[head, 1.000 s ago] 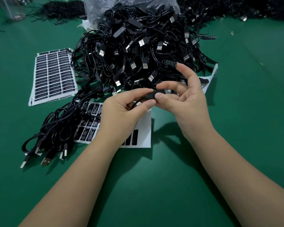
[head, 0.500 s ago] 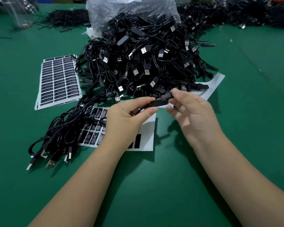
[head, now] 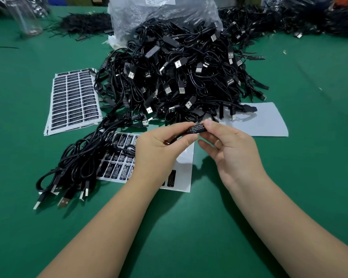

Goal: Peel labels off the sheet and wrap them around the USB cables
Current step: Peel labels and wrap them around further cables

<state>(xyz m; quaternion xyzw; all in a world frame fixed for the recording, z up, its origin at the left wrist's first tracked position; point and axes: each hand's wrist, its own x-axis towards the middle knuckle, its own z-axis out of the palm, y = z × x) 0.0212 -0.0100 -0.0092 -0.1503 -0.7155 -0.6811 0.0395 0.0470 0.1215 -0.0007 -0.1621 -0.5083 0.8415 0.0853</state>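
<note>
Head view: both hands, left hand (head: 159, 145) and right hand (head: 227, 143), pinch one labelled cable (head: 196, 129). Small finished bundle (head: 72, 167); big pile (head: 179, 77) remains, by my judgement

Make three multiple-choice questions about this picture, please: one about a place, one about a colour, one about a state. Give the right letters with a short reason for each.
1. Where does the full stack of label sheets lie?
A. left of the big pile of USB cables
B. right of that pile
C. under the forearms

2. What colour is the table top?
A. grey
B. green
C. white

3. What is the state of the label between the hands?
A. flat on its sheet, unpeeled
B. lying loose on the table
C. on the cable part held by both hands

Answers:
1. A: the stack sits at the pile's left edge.
2. B: green surface shows all around the work.
3. C: the left hand and the right hand pinch the black piece, and the label's white print faces up on it.
</note>
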